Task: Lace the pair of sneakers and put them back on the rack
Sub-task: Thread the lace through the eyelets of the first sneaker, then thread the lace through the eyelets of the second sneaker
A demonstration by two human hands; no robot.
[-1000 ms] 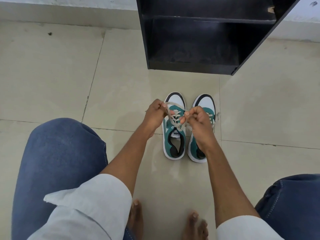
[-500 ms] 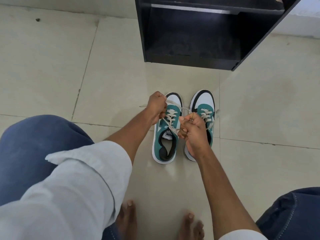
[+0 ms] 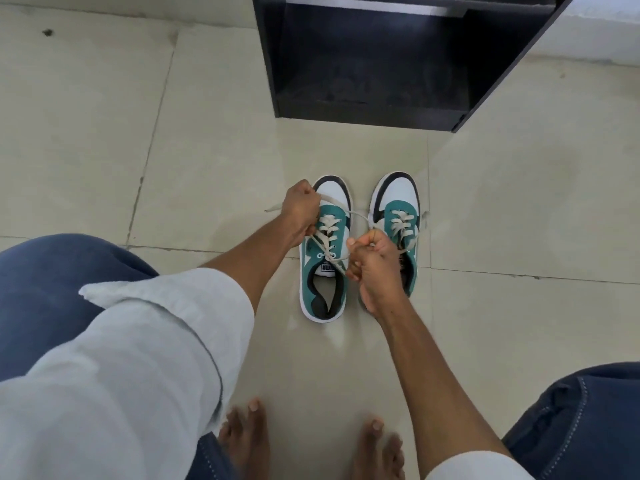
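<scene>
Head view, looking down on a floor of pale beige glossy tiles (image 3: 173, 150) with thin grout lines. Black wooden shoe rack (image 3: 381, 64) at the upper centre of the frame, open shelf dark inside. Pair of teal and white sneakers, toes toward the rack, side by side at the centre on the floor: left sneaker (image 3: 325, 271) and right sneaker (image 3: 398, 206), just apart. Left hand (image 3: 301, 211) closed in a fist at the left edge of the left sneaker, gripping one end of the cream flat shoelace (image 3: 327, 230). Right hand (image 3: 372, 261) between both sneakers, fingers curled tight on the other lace end, pulled taut. Blue jeans knees (image 3: 52, 289) and rolled white sleeves (image 3: 156, 341) at lower corners; bare feet (image 3: 249, 438) at lower centre.
</scene>
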